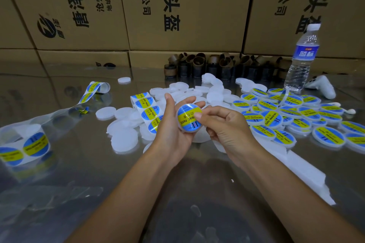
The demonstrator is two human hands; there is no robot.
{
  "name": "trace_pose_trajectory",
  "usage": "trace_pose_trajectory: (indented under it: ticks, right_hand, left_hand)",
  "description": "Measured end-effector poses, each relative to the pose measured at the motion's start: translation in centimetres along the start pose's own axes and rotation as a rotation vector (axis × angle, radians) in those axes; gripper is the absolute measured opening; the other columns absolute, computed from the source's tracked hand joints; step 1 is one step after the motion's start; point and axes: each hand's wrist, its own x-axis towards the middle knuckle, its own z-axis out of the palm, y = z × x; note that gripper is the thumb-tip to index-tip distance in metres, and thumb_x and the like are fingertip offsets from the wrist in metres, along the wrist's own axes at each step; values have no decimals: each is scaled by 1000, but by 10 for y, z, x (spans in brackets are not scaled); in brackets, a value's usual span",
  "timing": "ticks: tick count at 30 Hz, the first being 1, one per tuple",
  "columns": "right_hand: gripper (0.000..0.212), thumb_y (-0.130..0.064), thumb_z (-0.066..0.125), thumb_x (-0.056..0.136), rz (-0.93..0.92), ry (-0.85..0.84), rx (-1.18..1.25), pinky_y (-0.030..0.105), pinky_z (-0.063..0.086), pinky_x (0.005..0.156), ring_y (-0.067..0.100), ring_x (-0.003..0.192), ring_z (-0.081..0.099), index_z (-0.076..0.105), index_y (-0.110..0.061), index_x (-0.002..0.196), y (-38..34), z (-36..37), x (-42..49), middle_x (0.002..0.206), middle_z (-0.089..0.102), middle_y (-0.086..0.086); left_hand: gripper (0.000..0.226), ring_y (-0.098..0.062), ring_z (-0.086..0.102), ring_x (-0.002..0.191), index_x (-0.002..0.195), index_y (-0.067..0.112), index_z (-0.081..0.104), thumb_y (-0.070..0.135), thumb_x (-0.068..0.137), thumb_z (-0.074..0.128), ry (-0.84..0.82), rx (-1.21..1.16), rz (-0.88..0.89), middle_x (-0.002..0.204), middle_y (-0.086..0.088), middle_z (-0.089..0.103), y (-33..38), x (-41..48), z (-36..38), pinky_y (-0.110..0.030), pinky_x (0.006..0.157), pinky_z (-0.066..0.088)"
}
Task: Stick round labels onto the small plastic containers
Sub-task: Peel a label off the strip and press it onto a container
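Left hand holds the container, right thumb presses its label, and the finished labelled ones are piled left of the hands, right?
No. The head view shows the labelled containers piled right of the hands. The rest holds: the left hand holds the container and the right hand has its thumb pressing the label.

Glossy reflective bench (79, 173), blank white containers (124, 140) heaped at centre, labelled containers (296, 116) spread toward 3 o'clock, label roll (25, 146) at 9 o'clock, water bottle (302, 59) upright at 2 o'clock, brown cardboard cores (207, 65) at 12 o'clock.
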Motion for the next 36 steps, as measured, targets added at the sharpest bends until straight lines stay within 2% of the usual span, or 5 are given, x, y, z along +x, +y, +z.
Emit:
trace_pose_trajectory:
  ticks: [7,14,22,30,36]
  right_hand:
    - [16,-7,75,74,3,63,36,13,35,41,5,38,39,63,-12,65,1,0,2,45,53,-4]
    - [22,-9,77,72,-10,71,53,15,36,42,6,39,40,65,-17,55,4,-1,5,47,54,-3]
    - [25,-8,76,73,-20,82,56,15,36,41,6,39,40,65,-18,52,7,-2,7,47,56,-2]
    - [23,-8,76,72,-35,114,14,17,38,43,7,40,42,64,-17,55,8,-2,7,48,56,-1]
    - [14,-14,68,81,-211,147,-155,15,45,48,6,41,53,64,-14,68,5,-1,0,47,59,-5]
  left_hand:
    - [49,-16,72,73,94,6,59,48,95,36,-31,4,-9,79,-7,74,2,-2,3,-25,66,59]
    - [17,-14,71,79,98,7,62,13,85,53,-101,74,43,83,-4,74,0,-6,5,-24,71,57]
    - [19,-14,71,81,100,7,62,0,91,47,-149,113,75,83,-3,74,-2,-6,3,-23,74,57]
    - [23,-13,70,82,100,7,62,-4,92,43,-160,124,88,83,-2,74,-3,-5,3,-22,76,57]
    - [23,-13,70,85,102,11,64,5,96,43,-168,151,108,89,0,74,-3,-4,2,-23,76,56]
